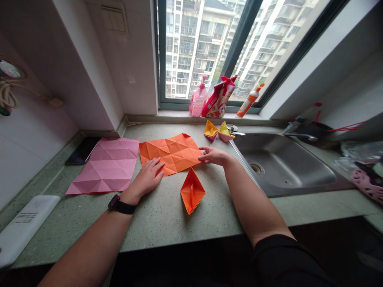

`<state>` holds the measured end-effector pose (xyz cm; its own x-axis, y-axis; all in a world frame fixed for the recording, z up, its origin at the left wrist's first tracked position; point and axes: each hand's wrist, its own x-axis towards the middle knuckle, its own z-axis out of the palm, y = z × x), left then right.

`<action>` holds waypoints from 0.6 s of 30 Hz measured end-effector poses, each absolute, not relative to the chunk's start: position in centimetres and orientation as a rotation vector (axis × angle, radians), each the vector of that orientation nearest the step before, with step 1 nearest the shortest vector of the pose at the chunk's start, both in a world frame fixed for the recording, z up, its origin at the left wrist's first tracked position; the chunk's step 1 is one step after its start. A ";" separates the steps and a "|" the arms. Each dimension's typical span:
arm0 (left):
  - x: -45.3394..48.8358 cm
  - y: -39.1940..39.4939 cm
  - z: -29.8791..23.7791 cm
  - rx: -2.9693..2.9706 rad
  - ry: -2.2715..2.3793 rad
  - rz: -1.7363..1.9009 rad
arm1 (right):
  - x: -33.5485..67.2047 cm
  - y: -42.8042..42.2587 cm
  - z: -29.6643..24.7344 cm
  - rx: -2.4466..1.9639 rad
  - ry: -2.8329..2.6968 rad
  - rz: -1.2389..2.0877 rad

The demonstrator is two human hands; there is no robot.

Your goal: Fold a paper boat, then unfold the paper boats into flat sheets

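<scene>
A creased sheet of orange paper (172, 151) lies unfolded on the countertop, its fold lines raised in ridges. My left hand (149, 175) rests flat with fingers stretched over the sheet's lower left edge. At the right edge, my right hand (214, 155) has its thumb and fingers closed on the paper; the exact grip is partly hidden. Between my forearms sits a folded orange paper boat (193, 193), apart from both hands. Left of the orange sheet lies a creased pink sheet of paper (109, 165), also opened out.
Two small folded paper boats, one orange-yellow (210, 130) and one yellow-pink (226, 132), stand beside the steel sink (287, 159). A dark phone-like slab (83, 150) lies partly under the pink sheet. A white device (26, 227) is at left. Bottles and a red bag (220, 97) line the windowsill.
</scene>
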<state>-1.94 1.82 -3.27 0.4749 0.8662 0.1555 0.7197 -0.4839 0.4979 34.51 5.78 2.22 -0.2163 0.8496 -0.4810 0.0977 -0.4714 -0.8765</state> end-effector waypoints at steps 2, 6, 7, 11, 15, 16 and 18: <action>-1.9 1.8 -3.2 2.361 1.332 0.546 | 34.4 5.0 2.2 -1.374 -1.069 1.781; -1.9 1.8 -3.0 2.354 1.302 0.551 | 34.0 3.9 1.8 -1.200 -0.972 1.845; -1.9 1.8 -2.9 2.349 1.291 0.557 | 34.0 3.7 1.7 -1.175 -0.957 1.853; -2.0 1.9 -3.0 2.337 1.258 0.575 | 34.9 3.6 1.6 -1.210 -0.927 1.807; -2.1 2.0 -3.3 2.341 1.239 0.597 | 36.8 4.1 1.9 -1.288 -0.964 1.680; -2.1 2.0 -3.4 2.335 1.240 0.601 | 37.3 4.4 2.1 -1.312 -0.989 1.609; -2.1 2.1 -3.4 2.317 1.244 0.605 | 37.8 5.3 2.3 -1.384 -1.055 1.412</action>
